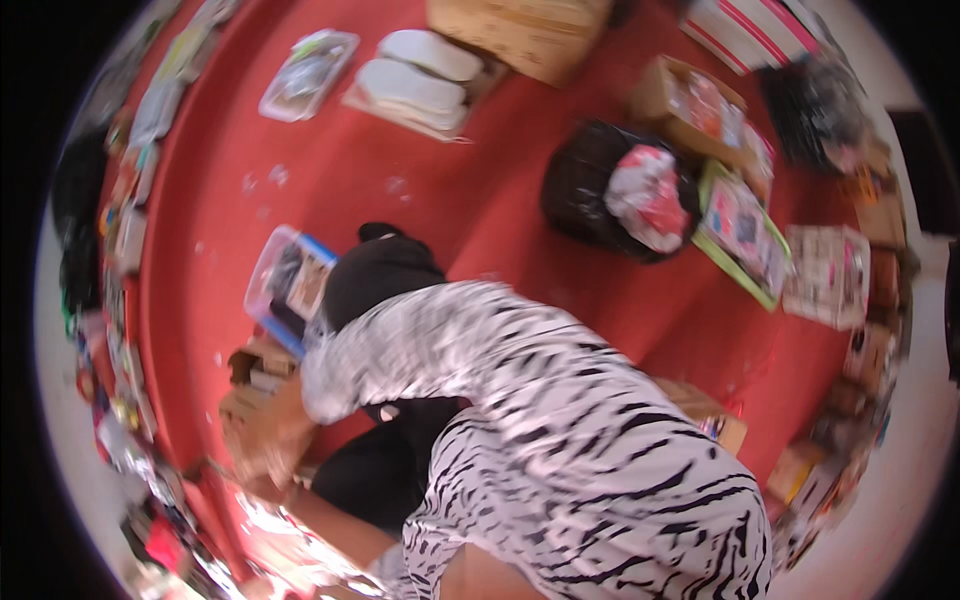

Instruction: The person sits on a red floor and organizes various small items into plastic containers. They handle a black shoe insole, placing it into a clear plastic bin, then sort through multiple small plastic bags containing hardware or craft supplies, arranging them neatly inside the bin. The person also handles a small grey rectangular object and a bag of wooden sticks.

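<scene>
Just on the near side of a blue-and-clear plastic tub, an open cardboard box sits closest to the right hand, the left hand farther off, their fingers too blurred to tell whether they grip.

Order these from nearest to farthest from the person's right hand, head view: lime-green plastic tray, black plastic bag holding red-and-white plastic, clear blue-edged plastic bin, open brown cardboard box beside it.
1. Cardboard box, beside the right hand
2. Blue-edged bin, beyond the box
3. Black bag, off to the right
4. Green tray, right of the bag
</scene>
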Tool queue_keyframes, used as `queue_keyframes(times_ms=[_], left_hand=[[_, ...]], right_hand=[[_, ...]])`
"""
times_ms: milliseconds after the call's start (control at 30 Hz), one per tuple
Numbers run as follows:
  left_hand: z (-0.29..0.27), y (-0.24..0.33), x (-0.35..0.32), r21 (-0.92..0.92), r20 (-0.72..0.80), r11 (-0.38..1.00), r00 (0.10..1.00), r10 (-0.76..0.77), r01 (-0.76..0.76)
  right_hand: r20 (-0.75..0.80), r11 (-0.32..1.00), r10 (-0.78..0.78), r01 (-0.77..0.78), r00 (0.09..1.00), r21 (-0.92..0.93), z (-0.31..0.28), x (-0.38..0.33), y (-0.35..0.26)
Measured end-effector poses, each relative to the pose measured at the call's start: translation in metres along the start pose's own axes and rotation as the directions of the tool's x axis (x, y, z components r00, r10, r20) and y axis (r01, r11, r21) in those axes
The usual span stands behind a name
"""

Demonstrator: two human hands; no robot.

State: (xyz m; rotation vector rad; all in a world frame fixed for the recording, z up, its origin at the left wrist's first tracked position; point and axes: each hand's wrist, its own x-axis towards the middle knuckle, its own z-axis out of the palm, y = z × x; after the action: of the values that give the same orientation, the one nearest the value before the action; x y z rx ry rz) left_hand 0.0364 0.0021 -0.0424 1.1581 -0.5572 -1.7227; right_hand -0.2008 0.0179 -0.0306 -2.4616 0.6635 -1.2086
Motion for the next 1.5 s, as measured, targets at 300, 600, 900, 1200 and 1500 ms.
queue_keyframes(times_ms=[300,600,900,1200,1500], left_hand=[[0.016,0.0,0.009,-0.515,-0.193,0.849,0.981,0.019,-0.118],[0.031,-0.039,0.04,-0.425,-0.083,0.904,0.991,-0.102,0.057],[0.025,-0.051,0.048,-0.267,0.193,0.955,0.978,-0.077,0.128],[0.028,-0.045,0.039,-0.23,0.187,0.96,0.975,-0.119,0.162],[0.023,-0.008,0.009,-0.338,-0.108,0.93,0.987,0.116,-0.146]], right_hand=[[-0.631,-0.029,0.707,-0.879,0.318,-0.475,-0.293,-0.281,-0.019],[-0.589,-0.502,0.652,-0.854,-0.477,0.136,-0.301,-0.531,-0.102],[-0.693,-0.56,0.627,-0.824,-0.357,-0.083,-0.342,-0.592,-0.122],[-0.71,0.328,0.683,-0.797,-0.172,0.508,-0.395,-0.532,-0.082],[-0.458,0.497,0.827,-0.806,0.326,0.323,-0.312,-0.124,0.078]])
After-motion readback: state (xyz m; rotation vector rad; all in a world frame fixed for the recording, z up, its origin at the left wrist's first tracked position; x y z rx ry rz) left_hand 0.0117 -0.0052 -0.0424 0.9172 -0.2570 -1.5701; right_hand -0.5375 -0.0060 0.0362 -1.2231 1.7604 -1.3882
